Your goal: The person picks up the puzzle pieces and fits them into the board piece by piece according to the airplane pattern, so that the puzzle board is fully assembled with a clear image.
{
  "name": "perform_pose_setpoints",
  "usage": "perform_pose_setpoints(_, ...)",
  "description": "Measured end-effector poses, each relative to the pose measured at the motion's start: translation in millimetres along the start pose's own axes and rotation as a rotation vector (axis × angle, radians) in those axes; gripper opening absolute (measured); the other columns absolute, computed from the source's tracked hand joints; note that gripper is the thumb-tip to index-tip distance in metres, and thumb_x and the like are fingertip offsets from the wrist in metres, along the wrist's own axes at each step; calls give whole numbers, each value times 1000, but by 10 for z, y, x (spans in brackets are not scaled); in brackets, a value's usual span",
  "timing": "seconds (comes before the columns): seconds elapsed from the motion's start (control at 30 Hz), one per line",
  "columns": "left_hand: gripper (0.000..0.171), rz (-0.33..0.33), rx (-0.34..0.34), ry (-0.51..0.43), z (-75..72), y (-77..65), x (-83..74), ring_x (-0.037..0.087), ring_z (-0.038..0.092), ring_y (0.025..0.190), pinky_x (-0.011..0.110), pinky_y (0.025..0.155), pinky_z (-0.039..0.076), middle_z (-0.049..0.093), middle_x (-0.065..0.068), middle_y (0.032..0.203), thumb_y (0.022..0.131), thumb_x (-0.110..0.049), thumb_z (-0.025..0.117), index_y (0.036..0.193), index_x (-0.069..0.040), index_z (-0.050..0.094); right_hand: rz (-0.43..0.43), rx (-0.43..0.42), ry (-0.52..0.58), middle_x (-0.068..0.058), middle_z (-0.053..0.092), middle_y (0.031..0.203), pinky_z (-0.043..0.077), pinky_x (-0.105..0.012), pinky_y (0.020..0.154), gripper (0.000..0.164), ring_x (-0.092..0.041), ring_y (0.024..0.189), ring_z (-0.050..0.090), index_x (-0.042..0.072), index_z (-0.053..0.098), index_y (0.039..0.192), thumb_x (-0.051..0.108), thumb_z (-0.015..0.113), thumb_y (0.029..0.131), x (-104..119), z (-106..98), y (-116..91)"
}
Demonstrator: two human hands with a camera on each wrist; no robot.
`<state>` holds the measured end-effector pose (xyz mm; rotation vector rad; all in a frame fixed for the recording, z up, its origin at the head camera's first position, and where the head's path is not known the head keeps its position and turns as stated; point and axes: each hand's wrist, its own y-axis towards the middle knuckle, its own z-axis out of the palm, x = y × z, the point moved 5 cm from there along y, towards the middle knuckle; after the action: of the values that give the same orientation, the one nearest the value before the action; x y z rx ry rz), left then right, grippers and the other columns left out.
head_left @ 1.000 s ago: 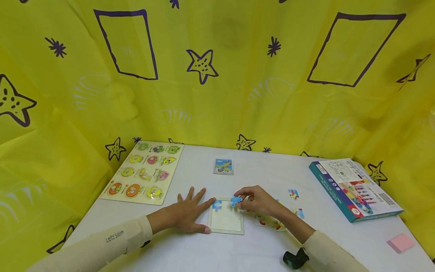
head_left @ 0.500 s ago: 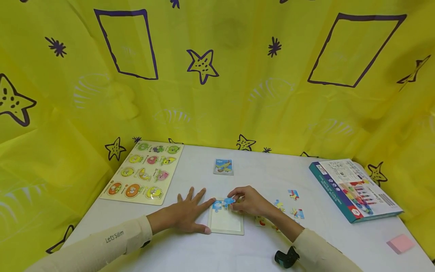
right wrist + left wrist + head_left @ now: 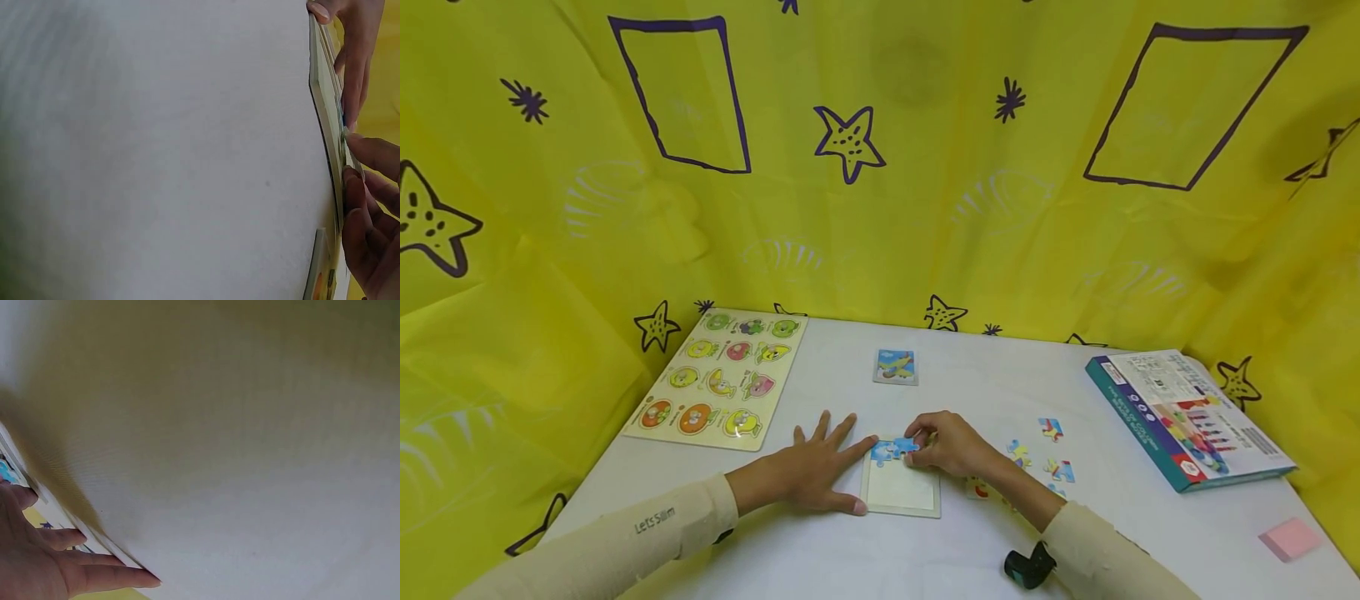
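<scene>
A shallow pale puzzle tray [image 3: 901,493] lies mid-table, with one blue jigsaw piece [image 3: 879,454] in its top left corner. My right hand [image 3: 953,446] pinches a second blue jigsaw piece [image 3: 906,447] between thumb and fingers, at the tray's top edge beside the first. Whether the two interlock is too small to tell. My left hand [image 3: 816,472] rests with fingers spread, index fingertip and thumb at the tray's left side. Seen edge-on in the right wrist view, the tray [image 3: 324,103] runs between both hands. The left wrist view shows left fingers [image 3: 119,575] extended.
Several loose jigsaw pieces [image 3: 1060,470] lie right of the tray, partly behind the right forearm. Behind it sits a small airplane picture [image 3: 896,367]. A fruit puzzle board [image 3: 756,350] is at left, a boxed set [image 3: 1183,417] at right, near a pink block [image 3: 1290,539].
My right hand has moved slightly left, bringing the held jigsaw piece from the tray's top right to beside the corner piece. The left hand has stayed in place.
</scene>
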<state>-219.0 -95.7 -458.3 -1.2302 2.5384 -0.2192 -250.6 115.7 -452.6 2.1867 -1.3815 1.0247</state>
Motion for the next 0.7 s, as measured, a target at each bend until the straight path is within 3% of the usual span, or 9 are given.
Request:
perform_pose_setpoints(0.27, 97, 4, 1, 1, -21, -14, -8, 62, 15, 145, 82, 98, 29, 14, 18, 168, 83, -81, 53, 161, -32, 23, -30, -9, -73, 9, 62, 76, 43, -27, 72, 21, -12, 78, 54, 11, 76, 100, 18, 84, 81, 49, -11, -2)
perform_pose_setpoints(0.7, 97, -11, 20, 2, -37, -13, -25, 60, 14, 146, 81, 100, 28, 14, 17, 168, 83, -81, 53, 161, -32, 23, 72, -26, -113, 7, 62, 81, 43, -32, 76, 26, -14, 82, 53, 15, 77, 101, 21, 87, 78, 55, -5, -14)
